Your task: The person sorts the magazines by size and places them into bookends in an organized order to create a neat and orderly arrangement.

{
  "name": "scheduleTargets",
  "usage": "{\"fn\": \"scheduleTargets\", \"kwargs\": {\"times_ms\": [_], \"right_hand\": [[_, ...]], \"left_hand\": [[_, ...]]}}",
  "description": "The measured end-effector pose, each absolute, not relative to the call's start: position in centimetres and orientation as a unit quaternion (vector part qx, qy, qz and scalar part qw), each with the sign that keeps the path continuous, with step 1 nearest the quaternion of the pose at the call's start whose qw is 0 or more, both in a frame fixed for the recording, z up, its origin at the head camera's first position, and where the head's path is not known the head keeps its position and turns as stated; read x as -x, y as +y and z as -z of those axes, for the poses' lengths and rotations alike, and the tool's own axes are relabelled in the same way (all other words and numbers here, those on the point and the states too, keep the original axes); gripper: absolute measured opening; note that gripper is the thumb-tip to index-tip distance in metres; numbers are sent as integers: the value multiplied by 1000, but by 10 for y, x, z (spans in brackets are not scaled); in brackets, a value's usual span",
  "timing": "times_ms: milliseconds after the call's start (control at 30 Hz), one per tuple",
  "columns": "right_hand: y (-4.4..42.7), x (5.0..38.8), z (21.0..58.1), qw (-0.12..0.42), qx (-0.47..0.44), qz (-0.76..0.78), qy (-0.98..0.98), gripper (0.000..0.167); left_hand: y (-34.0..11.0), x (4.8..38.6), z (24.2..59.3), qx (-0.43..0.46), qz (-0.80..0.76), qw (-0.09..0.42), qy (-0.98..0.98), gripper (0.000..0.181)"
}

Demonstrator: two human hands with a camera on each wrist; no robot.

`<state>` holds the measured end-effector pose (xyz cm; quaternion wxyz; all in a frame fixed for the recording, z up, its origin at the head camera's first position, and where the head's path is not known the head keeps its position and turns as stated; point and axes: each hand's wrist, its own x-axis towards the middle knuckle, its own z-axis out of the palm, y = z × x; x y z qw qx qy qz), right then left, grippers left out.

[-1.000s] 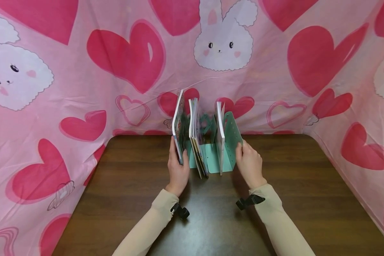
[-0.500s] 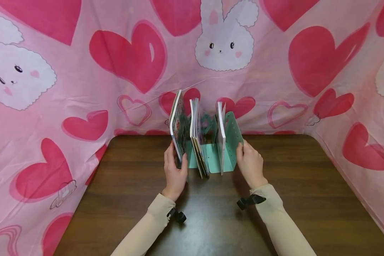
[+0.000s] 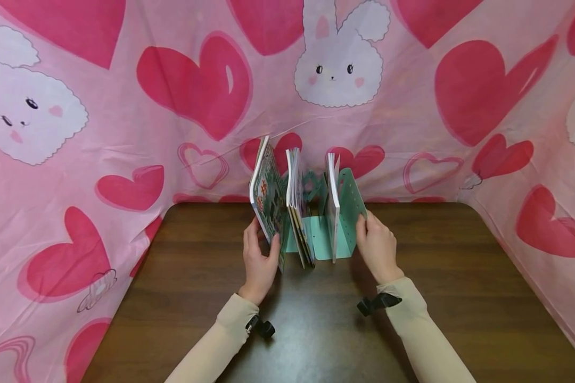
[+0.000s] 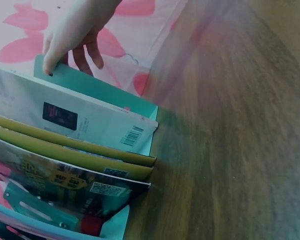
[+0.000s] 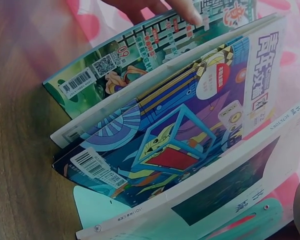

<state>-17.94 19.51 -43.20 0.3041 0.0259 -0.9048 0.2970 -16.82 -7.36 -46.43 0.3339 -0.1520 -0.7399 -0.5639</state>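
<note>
A teal folding book stand (image 3: 322, 239) with perforated end panels stands near the table's back edge. At its left side, my left hand (image 3: 260, 266) grips a green-covered magazine (image 3: 268, 194), thumb on the cover and fingers behind the spine side. My right hand (image 3: 377, 247) pinches the stand's right end panel (image 4: 105, 90) between thumb and fingers. Several magazines stand upright between the hands: a purple-covered magazine (image 5: 190, 125) in the middle group and a white magazine (image 3: 334, 202) to the right. The left hand's fingers are partly hidden behind the green magazine.
The brown wooden table (image 3: 306, 330) stretches in front and to both sides. A pink cloth (image 3: 211, 106) with hearts and rabbits hangs right behind the stand and at the sides.
My left hand has moved a little left and toward me with the green magazine, whose cover now shows more. My right hand stays on the end panel.
</note>
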Motion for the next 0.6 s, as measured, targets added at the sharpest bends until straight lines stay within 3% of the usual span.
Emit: {"fn": "scheduleTargets", "kwargs": {"times_ms": [367, 600], "right_hand": [[202, 169, 439, 253, -31, -307, -917, 24], [216, 143, 447, 199, -22, -312, -929, 40]], "left_hand": [[-97, 152, 471, 173, 553, 275, -767, 57], [-120, 143, 472, 155, 501, 224, -821, 42]]}}
